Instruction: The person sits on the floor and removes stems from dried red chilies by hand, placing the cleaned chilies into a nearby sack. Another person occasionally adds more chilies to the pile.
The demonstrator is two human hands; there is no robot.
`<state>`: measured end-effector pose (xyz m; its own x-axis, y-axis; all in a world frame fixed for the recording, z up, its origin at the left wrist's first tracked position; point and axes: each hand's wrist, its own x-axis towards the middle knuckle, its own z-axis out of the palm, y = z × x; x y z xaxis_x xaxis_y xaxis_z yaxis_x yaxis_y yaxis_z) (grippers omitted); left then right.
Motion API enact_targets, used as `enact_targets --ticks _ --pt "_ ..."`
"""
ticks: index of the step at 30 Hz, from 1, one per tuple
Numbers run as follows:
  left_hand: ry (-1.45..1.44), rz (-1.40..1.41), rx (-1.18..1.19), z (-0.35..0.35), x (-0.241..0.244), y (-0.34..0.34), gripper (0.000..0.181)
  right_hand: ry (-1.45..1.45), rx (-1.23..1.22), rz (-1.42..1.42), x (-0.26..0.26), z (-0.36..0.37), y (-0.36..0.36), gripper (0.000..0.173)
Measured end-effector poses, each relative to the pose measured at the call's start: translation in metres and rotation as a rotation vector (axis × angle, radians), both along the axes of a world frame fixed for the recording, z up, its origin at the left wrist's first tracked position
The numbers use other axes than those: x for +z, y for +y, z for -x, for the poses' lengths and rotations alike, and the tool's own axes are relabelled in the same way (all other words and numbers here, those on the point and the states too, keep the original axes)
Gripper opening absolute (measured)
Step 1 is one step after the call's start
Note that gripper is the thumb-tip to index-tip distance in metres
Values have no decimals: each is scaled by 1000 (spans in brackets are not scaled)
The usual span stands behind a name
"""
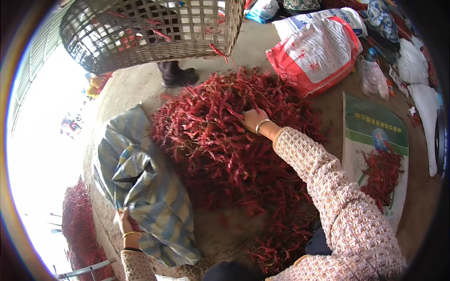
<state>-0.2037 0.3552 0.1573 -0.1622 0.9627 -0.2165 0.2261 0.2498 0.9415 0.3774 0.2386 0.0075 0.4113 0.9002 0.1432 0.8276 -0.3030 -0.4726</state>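
A large heap of dried red chili peppers (225,147) lies on the floor before me. My right hand (255,121), with a silver bangle at its wrist, rests in the upper right part of the heap; its fingertips are hidden among the peppers, so its grip cannot be made out. My left hand (124,223), with a gold-coloured bangle, grips the edge of a blue and beige checked woven plastic sack (158,200) at the lower left. This sack lies crumpled along the heap's left side.
A wicker basket (147,56) is at the top, with a person's dark shoe (181,77) below it. A red and white sack (316,56) lies at upper right. Some peppers (381,175) rest on a green and white sack (358,116). More peppers (79,217) are at far left.
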Motion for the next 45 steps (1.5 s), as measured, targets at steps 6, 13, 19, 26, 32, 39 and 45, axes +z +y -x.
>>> enact_targets --ticks 6,13,19,26,32,39,45 --pt "169 -32 -266 -3 14 -76 14 -100 49 99 -7 27 -39 50" --pt "5 -154 -230 42 41 -106 16 -66 25 -77 -25 22 -37 44" --pt "-97 57 -226 -21 37 -103 15 32 37 1 12 13 -57 48" --pt "281 -254 -553 -204 3 3 19 -161 70 -219 23 -2 -65 46" --pt "528 -798 -540 -341 -26 137 20 -181 -191 -632 52 -42 -39 32" --pt "825 -627 -784 -378 -178 230 36 176 -235 86 -15 -144 69 52" --pt "178 4 -992 -387 -238 206 34 526 15 -319 -102 -147 15 36"
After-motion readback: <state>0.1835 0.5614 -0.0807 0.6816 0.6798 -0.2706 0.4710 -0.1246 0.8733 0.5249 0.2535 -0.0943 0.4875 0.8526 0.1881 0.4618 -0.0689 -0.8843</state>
